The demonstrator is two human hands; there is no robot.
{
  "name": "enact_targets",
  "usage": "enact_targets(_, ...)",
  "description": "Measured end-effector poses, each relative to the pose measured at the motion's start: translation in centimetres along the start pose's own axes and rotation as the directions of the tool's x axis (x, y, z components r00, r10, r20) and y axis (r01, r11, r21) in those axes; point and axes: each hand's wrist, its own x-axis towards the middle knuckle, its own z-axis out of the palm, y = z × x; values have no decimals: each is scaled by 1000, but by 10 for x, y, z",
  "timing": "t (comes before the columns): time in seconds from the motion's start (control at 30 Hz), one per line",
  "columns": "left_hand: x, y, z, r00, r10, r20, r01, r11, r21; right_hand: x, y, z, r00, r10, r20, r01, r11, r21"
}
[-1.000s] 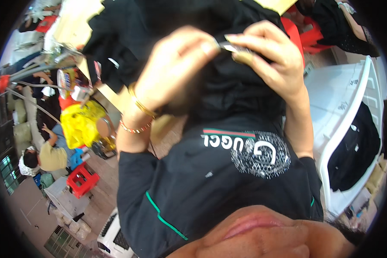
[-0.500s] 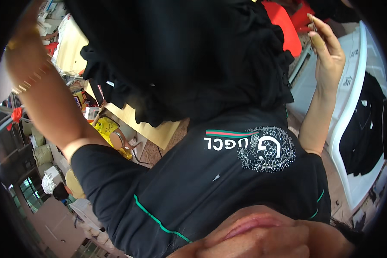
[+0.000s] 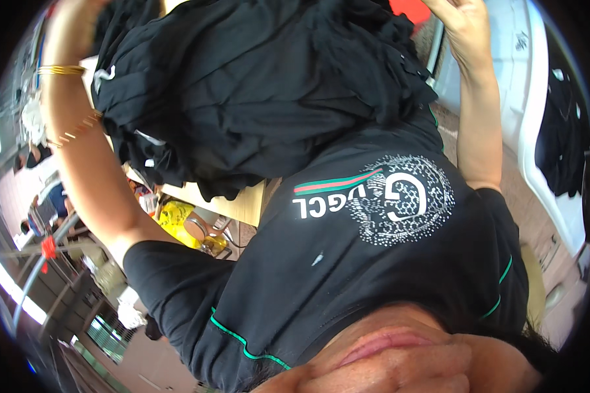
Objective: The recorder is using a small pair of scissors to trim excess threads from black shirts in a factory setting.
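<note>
A large heap of black cloth (image 3: 255, 98), with small white tags at its left side, lies in front of me and against my shirt. My left hand (image 3: 72, 26) is at the upper left, beside the heap's far left edge; it is smeared by motion and cut by the frame, so its fingers cannot be read. My right hand (image 3: 465, 23) is raised at the upper right, beyond the heap's right side and apart from it. Its fingers are bent together at the top edge, and whatever they pinch lies out of sight.
Under the heap shows a pale wooden tabletop (image 3: 239, 204). Left of it are a yellow bag (image 3: 176, 220) and a round brown pad (image 3: 195, 228). A white tub (image 3: 530, 124) at the right holds black garments (image 3: 558, 141). Something red (image 3: 410, 9) is behind the heap.
The black cloth has come down from close in front of the camera and lies lower, spread out. My right hand, earlier pinching a small metal tool, has moved up and left to the frame's edge.
</note>
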Motion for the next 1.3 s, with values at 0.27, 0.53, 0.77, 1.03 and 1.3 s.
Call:
enact_targets(0.27,-109,78,235,891,319,323,-453,571,684,6,39,-21,992,-97,80,108,982,-154)
enact_targets(0.53,-121,91,182,955,286,78,-296,907,299,-38,14,-34,938,296,179,-282,954,-97)
enact_targets(0.77,-179,68,77,880,141,-454,-119,990,76,-58,61,-17,901,-306,308,90,826,556)
enact_targets(1.03,-244,-49,39,752,-168,-638,224,975,7,-56,-7,19,889,316,332,-311,948,-70)
enact_targets(1.3,-253,1,130,610,-103,-786,82,994,-67,-49,-42,75,837,148,527,-119,989,-88)
